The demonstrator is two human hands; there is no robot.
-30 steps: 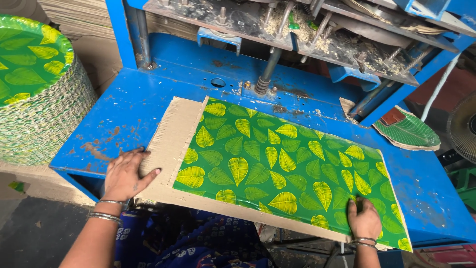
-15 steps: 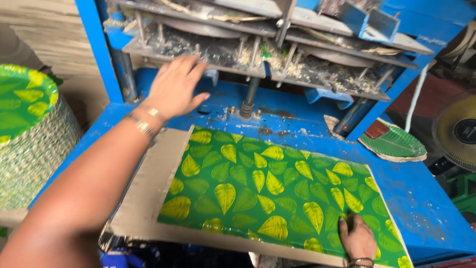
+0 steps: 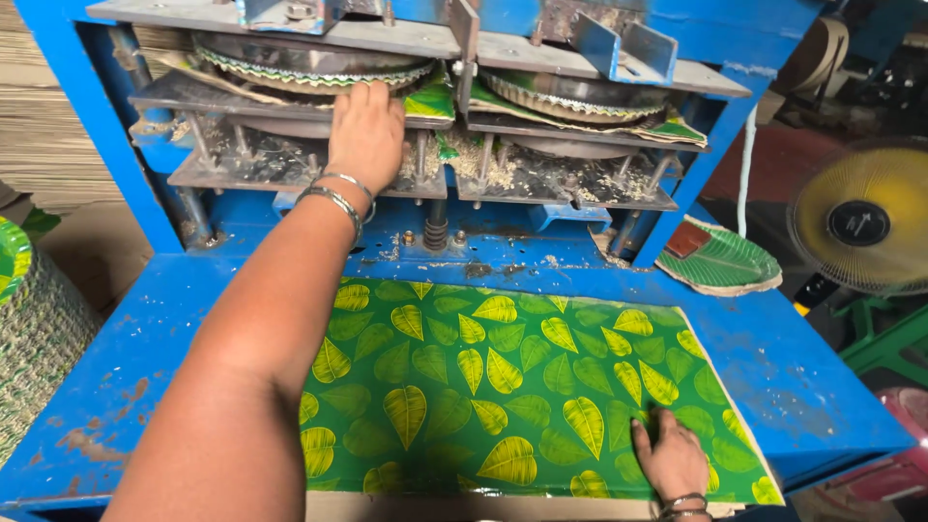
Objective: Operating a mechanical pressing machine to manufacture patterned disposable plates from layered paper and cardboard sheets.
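Our left hand point(image 3: 365, 130) lies flat, fingers together, on the press's point(image 3: 425, 106) grey metal plate, gripping nothing. Our right hand point(image 3: 672, 459) presses, palm down, on the glossy leaf-printed sheet point(image 3: 483, 387) (flat, rectangular) lying across the chipped blue worktop point(image 3: 812, 387).

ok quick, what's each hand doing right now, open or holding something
Left hand: open, fingers spread flat on the green sheet in the blue press, gripping nothing.
Right hand: open, palm down on the leaf-print sheet, holding nothing.
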